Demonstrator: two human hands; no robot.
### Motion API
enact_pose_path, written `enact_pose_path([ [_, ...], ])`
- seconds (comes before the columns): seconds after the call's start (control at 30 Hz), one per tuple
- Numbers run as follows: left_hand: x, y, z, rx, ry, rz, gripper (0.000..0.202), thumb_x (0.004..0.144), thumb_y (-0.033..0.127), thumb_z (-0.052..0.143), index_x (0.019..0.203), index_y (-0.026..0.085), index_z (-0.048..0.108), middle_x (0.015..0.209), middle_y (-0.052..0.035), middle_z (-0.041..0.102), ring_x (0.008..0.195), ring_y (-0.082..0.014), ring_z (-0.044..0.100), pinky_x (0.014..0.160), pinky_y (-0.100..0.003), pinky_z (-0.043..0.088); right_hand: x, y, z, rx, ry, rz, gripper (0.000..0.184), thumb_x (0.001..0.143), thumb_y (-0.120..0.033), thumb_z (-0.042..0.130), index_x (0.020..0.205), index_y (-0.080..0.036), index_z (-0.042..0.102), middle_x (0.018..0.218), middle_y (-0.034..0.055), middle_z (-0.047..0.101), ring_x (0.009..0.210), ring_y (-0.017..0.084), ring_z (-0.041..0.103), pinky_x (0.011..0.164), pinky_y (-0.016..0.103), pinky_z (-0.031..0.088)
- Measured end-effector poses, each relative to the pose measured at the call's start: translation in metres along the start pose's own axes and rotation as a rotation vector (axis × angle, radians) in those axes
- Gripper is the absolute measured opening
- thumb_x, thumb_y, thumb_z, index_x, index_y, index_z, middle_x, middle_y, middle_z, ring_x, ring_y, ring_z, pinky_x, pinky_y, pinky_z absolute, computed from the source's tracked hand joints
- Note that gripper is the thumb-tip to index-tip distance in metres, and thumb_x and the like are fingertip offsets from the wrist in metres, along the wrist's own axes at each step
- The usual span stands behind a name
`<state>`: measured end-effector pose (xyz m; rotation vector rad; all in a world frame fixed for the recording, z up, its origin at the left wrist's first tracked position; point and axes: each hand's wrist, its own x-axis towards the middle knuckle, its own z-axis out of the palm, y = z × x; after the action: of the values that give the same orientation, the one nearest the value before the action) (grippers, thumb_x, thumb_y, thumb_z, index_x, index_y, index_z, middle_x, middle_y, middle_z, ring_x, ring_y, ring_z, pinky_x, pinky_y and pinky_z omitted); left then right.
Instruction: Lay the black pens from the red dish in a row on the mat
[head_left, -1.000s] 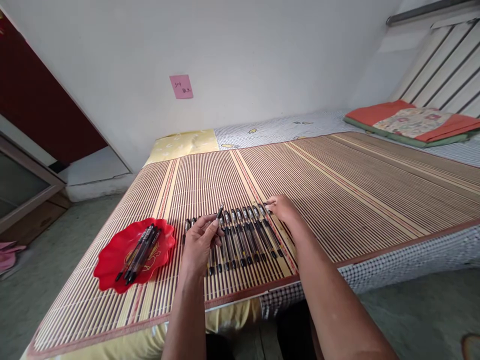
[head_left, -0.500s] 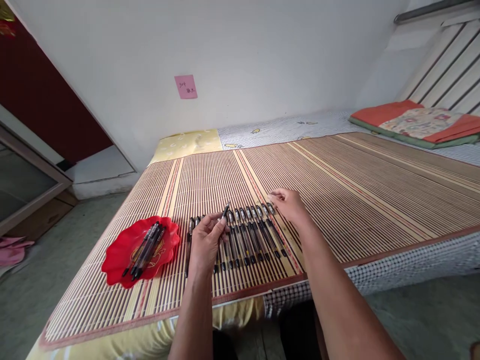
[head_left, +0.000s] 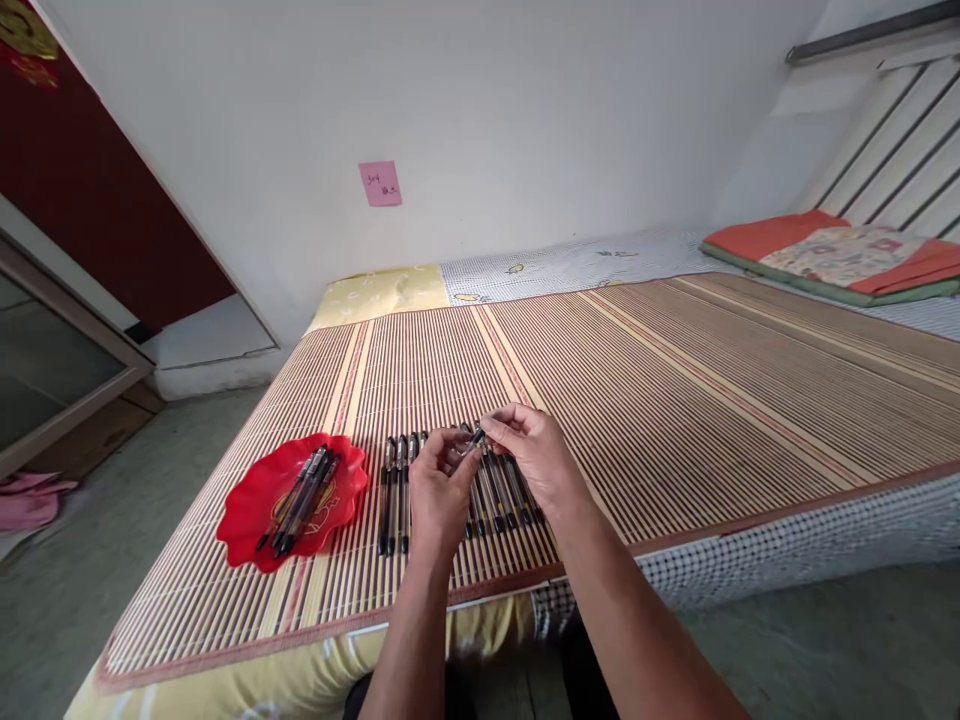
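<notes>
My left hand is closed round a black pen held just above the striped bamboo mat. My right hand pinches the tip end of that same pen, so both hands meet over it. Beneath them several black pens lie side by side in a row on the mat, partly hidden by the hands. To the left a red scalloped dish holds a few more pens.
The mat covers a bed set against a white wall with a pink note. A folded orange and floral pillow lies at the far right. Grey floor is at the left, and the bed's edge is just in front of me.
My right hand left the far end of the pen row and came left to meet my left hand, pinching the pen that hand holds. The view shifted slightly.
</notes>
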<state>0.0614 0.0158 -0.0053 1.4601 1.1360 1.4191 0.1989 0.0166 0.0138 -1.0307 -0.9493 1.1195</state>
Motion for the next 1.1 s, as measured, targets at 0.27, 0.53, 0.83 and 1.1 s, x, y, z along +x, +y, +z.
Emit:
enact_pose_path([
  [0.27, 0.000, 0.009, -0.002, -0.036, -0.179, -0.068, 0.016, 0.088, 0.035, 0.066, 0.085, 0.020, 0.069, 0.067, 0.0007, 0.066, 0.059, -0.0152, 0.061, 0.063, -0.027, 0.047, 0.004, 0.000, -0.012, 0.056, -0.053, -0.043, 0.021, 0.071, -0.038, 0.086, 0.078, -0.022, 0.075, 0.081, 0.0016, 0.071, 0.076, 0.015, 0.063, 0.076, 0.031, 0.053],
  [0.53, -0.004, 0.005, 0.005, -0.162, -0.198, -0.124, 0.030, 0.080, 0.038, 0.078, 0.094, 0.021, 0.057, 0.070, 0.0059, 0.058, 0.050, -0.0082, 0.048, 0.050, -0.021, 0.039, 0.002, -0.003, -0.016, -0.033, -0.096, -0.029, 0.025, 0.076, -0.043, 0.082, 0.084, -0.020, 0.076, 0.074, 0.0003, 0.067, 0.071, 0.014, 0.061, 0.072, 0.030, 0.051],
  [0.83, -0.003, 0.007, 0.000, -0.196, -0.324, -0.222, 0.035, 0.088, 0.052, 0.066, 0.085, 0.018, 0.059, 0.071, 0.0007, 0.063, 0.053, -0.0097, 0.054, 0.049, -0.022, 0.041, 0.005, 0.006, -0.018, -0.086, -0.120, -0.056, 0.025, 0.079, -0.043, 0.081, 0.086, -0.020, 0.076, 0.079, 0.0018, 0.070, 0.073, 0.015, 0.063, 0.072, 0.030, 0.052],
  [1.1, -0.004, 0.008, 0.000, -0.264, -0.402, -0.299, 0.041, 0.088, 0.057, 0.063, 0.076, 0.018, 0.057, 0.064, 0.0017, 0.060, 0.046, -0.0084, 0.052, 0.044, -0.021, 0.036, 0.003, 0.001, -0.020, -0.015, -0.163, -0.020, 0.017, 0.081, -0.037, 0.079, 0.089, -0.022, 0.078, 0.082, 0.0013, 0.070, 0.075, 0.013, 0.061, 0.072, 0.028, 0.050],
])
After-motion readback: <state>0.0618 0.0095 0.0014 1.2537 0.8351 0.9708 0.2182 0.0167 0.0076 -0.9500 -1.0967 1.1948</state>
